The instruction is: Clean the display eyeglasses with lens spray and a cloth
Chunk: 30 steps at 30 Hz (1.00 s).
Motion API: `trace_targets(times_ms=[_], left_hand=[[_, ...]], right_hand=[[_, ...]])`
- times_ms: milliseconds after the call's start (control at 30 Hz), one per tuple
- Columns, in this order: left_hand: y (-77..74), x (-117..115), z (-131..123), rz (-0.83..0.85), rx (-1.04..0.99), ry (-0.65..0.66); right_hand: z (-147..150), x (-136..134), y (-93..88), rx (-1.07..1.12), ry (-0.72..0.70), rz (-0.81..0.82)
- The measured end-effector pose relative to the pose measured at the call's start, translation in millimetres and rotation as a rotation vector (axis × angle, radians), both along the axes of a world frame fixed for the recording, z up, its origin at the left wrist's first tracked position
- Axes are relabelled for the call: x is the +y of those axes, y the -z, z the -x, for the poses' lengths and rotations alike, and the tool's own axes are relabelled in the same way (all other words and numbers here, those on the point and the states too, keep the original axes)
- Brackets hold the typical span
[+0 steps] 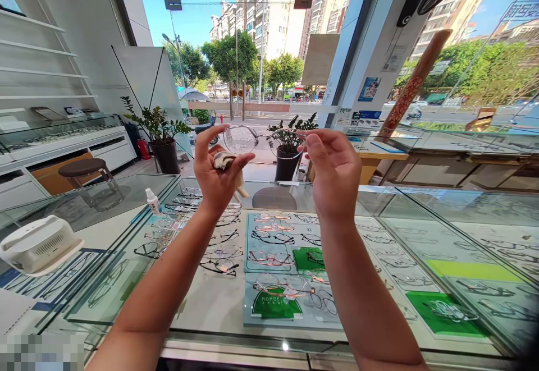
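Observation:
A pair of thin-rimmed glasses (252, 138) is held up at chest height in front of the shop window, one hand at each end. My left hand (217, 169) pinches the left lens side between thumb and forefinger, and a small beige cloth (225, 161) is tucked in its palm. My right hand (332, 172) grips the right side of the frame with closed fingers. Both forearms rise over a glass display counter (138, 259) filled with rows of glasses.
A white boxy device (37, 244) and a small white bottle (153, 201) sit on the counter at left. Two potted plants (162, 135) stand by the window, a brown stool (84, 168) at left. More glass showcases (463, 230) run to the right.

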<state>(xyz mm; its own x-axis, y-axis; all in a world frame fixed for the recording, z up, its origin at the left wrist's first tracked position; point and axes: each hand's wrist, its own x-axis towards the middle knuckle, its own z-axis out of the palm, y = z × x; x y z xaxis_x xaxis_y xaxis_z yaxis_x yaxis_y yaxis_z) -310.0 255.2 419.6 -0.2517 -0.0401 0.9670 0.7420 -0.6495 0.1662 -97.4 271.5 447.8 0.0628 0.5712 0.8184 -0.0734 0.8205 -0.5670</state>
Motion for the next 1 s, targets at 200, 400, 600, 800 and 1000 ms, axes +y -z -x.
trace_targets(times_ms=[200,400,600,800,1000], left_hand=[[0.2,1.3,2.2,0.003,0.011,0.049],[0.0,-0.3,1.8,0.035,0.001,0.067],[0.3,-1.7,-0.5,0.045,0.011,0.06],[0.7,-0.3,-1.3,0.049,0.003,0.048],[-2.2,-11.5,-10.4,0.1,-0.018,0.059]], right_hand=[[3.3,-6.4,-3.0,0.04,-0.091,-0.006],[4.3,-8.6,-3.0,-0.011,-0.085,0.013],[4.4,-4.9,-1.2,0.013,-0.136,-0.015],[3.8,-4.7,-1.4,0.006,-0.132,0.01],[1.6,3.6,-0.1,0.095,-0.212,0.169]])
